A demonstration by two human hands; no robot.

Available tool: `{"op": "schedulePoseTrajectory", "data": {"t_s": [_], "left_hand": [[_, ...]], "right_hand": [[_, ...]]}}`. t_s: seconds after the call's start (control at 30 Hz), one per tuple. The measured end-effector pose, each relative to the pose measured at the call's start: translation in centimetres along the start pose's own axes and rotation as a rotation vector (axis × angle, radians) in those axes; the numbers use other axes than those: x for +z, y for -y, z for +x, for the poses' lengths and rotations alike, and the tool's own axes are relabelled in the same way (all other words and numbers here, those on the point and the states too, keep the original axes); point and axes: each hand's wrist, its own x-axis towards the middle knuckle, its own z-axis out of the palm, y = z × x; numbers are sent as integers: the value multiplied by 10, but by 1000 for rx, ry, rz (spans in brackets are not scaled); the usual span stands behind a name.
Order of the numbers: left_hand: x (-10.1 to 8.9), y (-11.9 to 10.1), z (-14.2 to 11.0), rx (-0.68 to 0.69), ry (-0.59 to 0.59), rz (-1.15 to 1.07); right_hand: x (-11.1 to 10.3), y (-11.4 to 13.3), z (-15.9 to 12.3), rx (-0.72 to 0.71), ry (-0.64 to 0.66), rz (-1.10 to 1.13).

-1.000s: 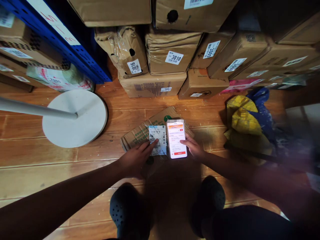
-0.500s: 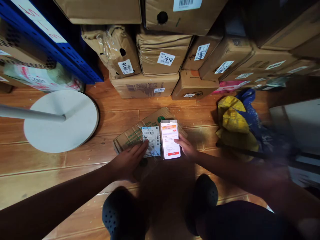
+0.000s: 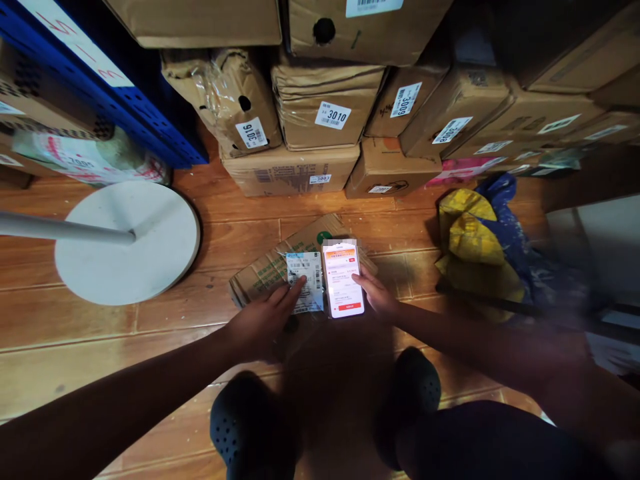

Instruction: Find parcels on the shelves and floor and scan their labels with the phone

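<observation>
A cardboard box (image 3: 270,270) with green print lies at an angle on the floor between my feet. On its top is a white shipping label (image 3: 313,287). My left hand (image 3: 270,320) rests over the box's near left part, its index finger stretched out onto the label and the other fingers partly bent. Just right of the label, a phone (image 3: 344,283) with a lit screen is held above the box. My right hand (image 3: 377,297) grips it from the right side, thumb over the screen's edge. Shadow hides the box's near side.
Stacked cartons (image 3: 320,110) with numbered labels line the far side. At left stand a blue rack post (image 3: 165,113) and a round white base (image 3: 127,267) with a pole. A yellow and blue sack (image 3: 475,233) lies at right. My dark clogs (image 3: 250,420) flank the box.
My left index finger has stretched further up and right onto the label. The phone stays in my right hand beside it, and the view has shifted slightly.
</observation>
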Motion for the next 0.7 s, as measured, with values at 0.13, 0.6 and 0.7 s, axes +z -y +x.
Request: {"op": "schedulePoseTrajectory", "data": {"t_s": [0.13,0.6,0.7], "left_hand": [[2,-1,4,54,-14,119],[7,0,5,80,-50,251],[3,-2,1,100,-77,269]], "right_hand": [[-1,1,-1,-12,13,-10],[-15,16,-10,-18,406,-277],[-12,20,-14,-38,415,-247]]}}
